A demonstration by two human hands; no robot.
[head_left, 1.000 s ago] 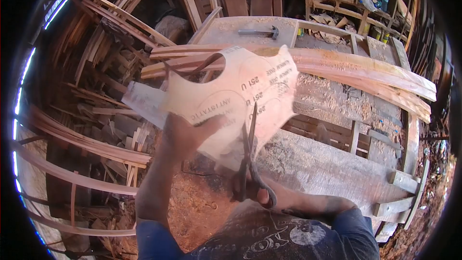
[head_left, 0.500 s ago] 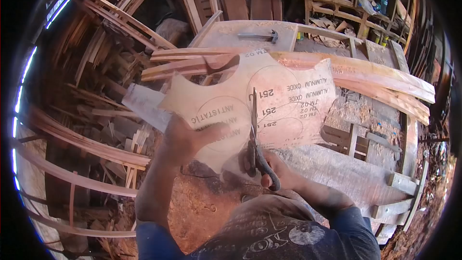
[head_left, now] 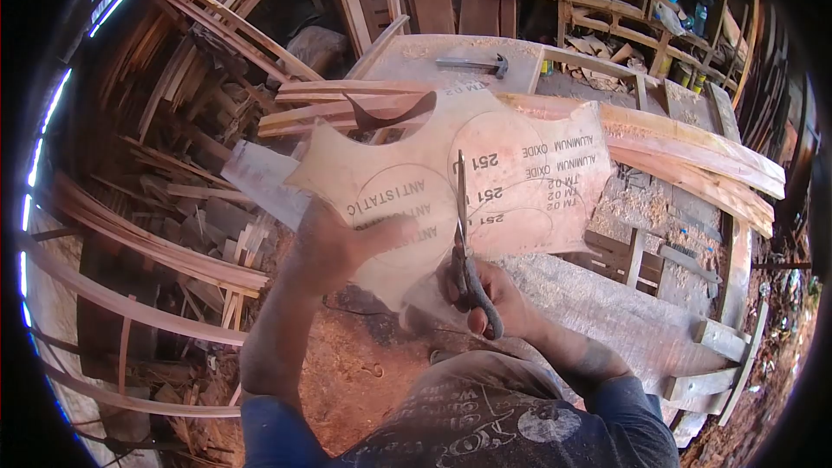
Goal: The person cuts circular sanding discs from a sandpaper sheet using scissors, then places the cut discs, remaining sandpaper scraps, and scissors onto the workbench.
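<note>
My left hand (head_left: 334,243) grips the left part of a sheet of sandpaper (head_left: 520,160), thumb over its printed backing. The backing reads "ALUMINUM OXIDE" and "ANTISTATIC" and carries drawn circles; curved pieces are cut out of the sheet's edges. In my right hand (head_left: 494,295) is a pair of scissors (head_left: 464,243), fingers wrapped round the dark handles. The blades point away from me over the middle of the sheet, between two circles. They look nearly closed; whether they bite the paper, I cannot tell.
Long wooden strips (head_left: 693,143) lie across a dusty workbench (head_left: 624,312) beyond the sheet. A hammer (head_left: 472,63) rests at the back, and a wire brush (head_left: 689,262) at the right. Stacked timber (head_left: 165,251) fills the left side. Cluttered shelves (head_left: 607,13) stand at the back right.
The view has shifted slightly. Both hands, the sandpaper and the scissors keep nearly the same pose, with the scissors still over the middle of the sheet.
</note>
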